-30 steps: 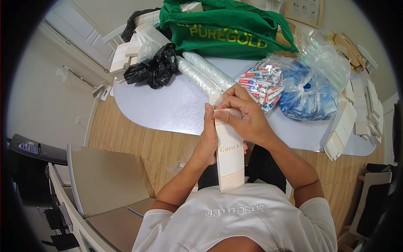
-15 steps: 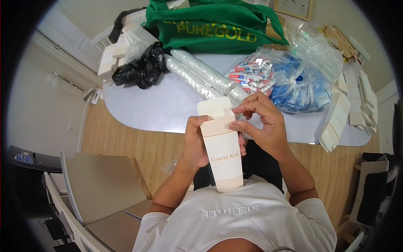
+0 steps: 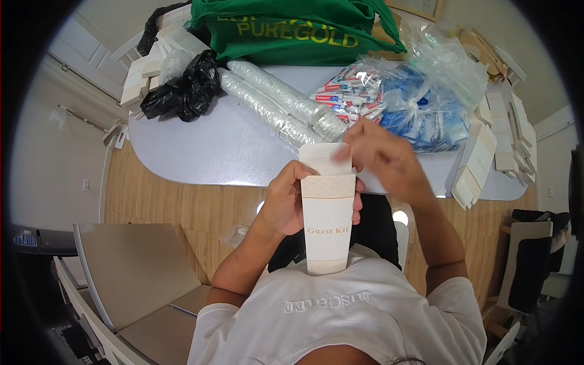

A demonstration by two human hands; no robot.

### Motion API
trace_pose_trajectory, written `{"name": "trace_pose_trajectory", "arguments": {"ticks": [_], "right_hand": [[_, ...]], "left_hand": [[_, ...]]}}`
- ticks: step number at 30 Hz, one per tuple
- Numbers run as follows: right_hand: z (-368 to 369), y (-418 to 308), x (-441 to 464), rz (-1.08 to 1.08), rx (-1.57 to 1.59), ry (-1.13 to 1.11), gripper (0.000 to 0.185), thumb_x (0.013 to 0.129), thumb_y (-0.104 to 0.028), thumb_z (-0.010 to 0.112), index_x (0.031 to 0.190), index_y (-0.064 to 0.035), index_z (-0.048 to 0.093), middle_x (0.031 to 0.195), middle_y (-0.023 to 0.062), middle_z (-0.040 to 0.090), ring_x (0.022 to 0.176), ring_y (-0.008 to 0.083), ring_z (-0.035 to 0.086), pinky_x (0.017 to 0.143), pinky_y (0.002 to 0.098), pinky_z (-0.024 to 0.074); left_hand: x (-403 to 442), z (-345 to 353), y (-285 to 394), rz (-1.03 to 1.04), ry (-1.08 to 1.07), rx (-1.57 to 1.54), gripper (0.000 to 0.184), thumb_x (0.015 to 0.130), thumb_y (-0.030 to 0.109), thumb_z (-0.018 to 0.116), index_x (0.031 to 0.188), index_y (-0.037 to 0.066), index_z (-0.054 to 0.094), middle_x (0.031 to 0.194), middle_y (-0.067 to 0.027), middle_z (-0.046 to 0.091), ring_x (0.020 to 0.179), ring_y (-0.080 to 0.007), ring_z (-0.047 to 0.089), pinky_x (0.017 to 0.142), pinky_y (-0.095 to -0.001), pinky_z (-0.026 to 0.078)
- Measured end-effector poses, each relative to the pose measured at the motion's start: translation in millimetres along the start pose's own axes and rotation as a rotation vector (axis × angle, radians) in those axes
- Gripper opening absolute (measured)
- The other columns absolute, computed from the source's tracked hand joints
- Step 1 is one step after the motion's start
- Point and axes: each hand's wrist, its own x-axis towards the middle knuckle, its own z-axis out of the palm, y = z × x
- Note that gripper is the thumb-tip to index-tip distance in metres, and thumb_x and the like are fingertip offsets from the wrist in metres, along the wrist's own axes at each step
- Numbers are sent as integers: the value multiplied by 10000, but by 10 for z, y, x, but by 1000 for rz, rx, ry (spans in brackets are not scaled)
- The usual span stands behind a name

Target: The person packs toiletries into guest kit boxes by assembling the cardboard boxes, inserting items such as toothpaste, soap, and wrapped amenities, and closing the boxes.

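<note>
A white and cream "Guest Kit" box (image 3: 328, 219) stands upright in front of my chest, its top flap raised. My left hand (image 3: 286, 198) is wrapped round it from behind, thumb at the left edge near the opening and fingertips showing on the right side. Close to the raised flap, my right hand (image 3: 383, 158) is at the upper right of the box. Its fingers are smeared by motion, so I cannot tell whether they touch the flap or hold anything.
On the white table (image 3: 182, 158) lie bubble-wrap rolls (image 3: 274, 109), a black plastic bag (image 3: 185, 91), a bag of toothpaste tubes (image 3: 347, 94) and a bag of blue packets (image 3: 426, 112). A green bag (image 3: 292, 36) stands behind. Flat boxes (image 3: 474, 164) are stacked at right.
My right hand has moved off the box's upper right edge and up beside the flap. The box is now more upright in my left hand. The view has shifted slightly.
</note>
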Motion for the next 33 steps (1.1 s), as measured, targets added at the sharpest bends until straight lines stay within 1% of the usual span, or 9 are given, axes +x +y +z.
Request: {"name": "trace_pose_trajectory", "arguments": {"ticks": [2, 3, 5, 9, 11, 14, 20, 30, 33], "right_hand": [[-63, -166, 162, 368, 270, 131, 186, 866, -146, 624, 884, 29, 686, 783, 44, 565, 636, 68, 491, 567, 199, 424], [-115, -186, 204, 367, 268, 135, 186, 866, -146, 624, 884, 29, 686, 783, 44, 565, 636, 68, 491, 567, 199, 424], [-219, -206, 270, 513, 208, -128, 169, 865, -124, 627, 913, 23, 694, 682, 32, 583, 576, 60, 488, 543, 200, 420], [-317, -273, 332, 369, 89, -304, 183, 838, -126, 663, 950, 15, 698, 670, 36, 608, 592, 68, 526, 539, 211, 433], [-300, -322, 348, 445, 131, -329, 196, 814, -125, 691, 957, 8, 703, 725, 51, 650, 620, 77, 558, 551, 217, 447], [-290, -339, 363, 495, 100, -314, 264, 782, -218, 744, 897, 16, 708, 726, 71, 665, 599, 96, 561, 536, 219, 445], [-376, -530, 542, 589, -87, -475, 260, 721, -198, 780, 895, -12, 725, 699, 48, 669, 586, 81, 554, 524, 222, 434], [-425, -589, 725, 561, -285, -631, 223, 706, -189, 774, 846, -21, 731, 680, 49, 664, 581, 92, 553, 531, 240, 432], [-387, -550, 678, 394, -372, -632, 186, 699, -157, 750, 818, -16, 727, 653, 65, 643, 584, 128, 559, 550, 268, 427]], "left_hand": [[14, 89, 19, 1, 20, -65, 590, 799, 321, 353, 1222, -86, 414, 1085, -286, 552, 871, -417, 615, 774, -546, 511], [21, 90, 17, -1, 16, -64, 590, 799, 321, 353, 1222, -86, 414, 1085, -286, 552, 871, -417, 615, 774, -546, 511], [31, 85, 27, -21, -21, -76, 598, 804, 324, 367, 1226, -97, 413, 1091, -282, 553, 894, -396, 617, 800, -558, 503], [9, 61, -3, -52, 31, -100, 650, 824, 362, 369, 1271, -110, 379, 1114, -283, 547, 936, -387, 610, 848, -557, 485], [24, -31, -39, -87, -129, -108, 639, 884, 400, 395, 1305, -81, 373, 1172, -274, 534, 994, -351, 604, 894, -491, 483], [25, -46, -93, -43, -198, -143, 670, 925, 460, 391, 1327, -75, 346, 1202, -282, 512, 1049, -358, 578, 921, -497, 463], [30, -39, -152, -10, -310, -49, 875, 872, 671, 300, 1357, -57, 300, 1242, -278, 478, 1098, -341, 549, 934, -496, 451], [65, -62, -167, -64, -338, -26, 920, 846, 700, 287, 1383, -47, 268, 1243, -259, 480, 1090, -328, 555, 928, -493, 451], [74, -101, -179, -55, -340, -80, 923, 843, 702, 288, 1381, -48, 270, 1246, -258, 478, 1090, -329, 556, 927, -499, 451]]}}
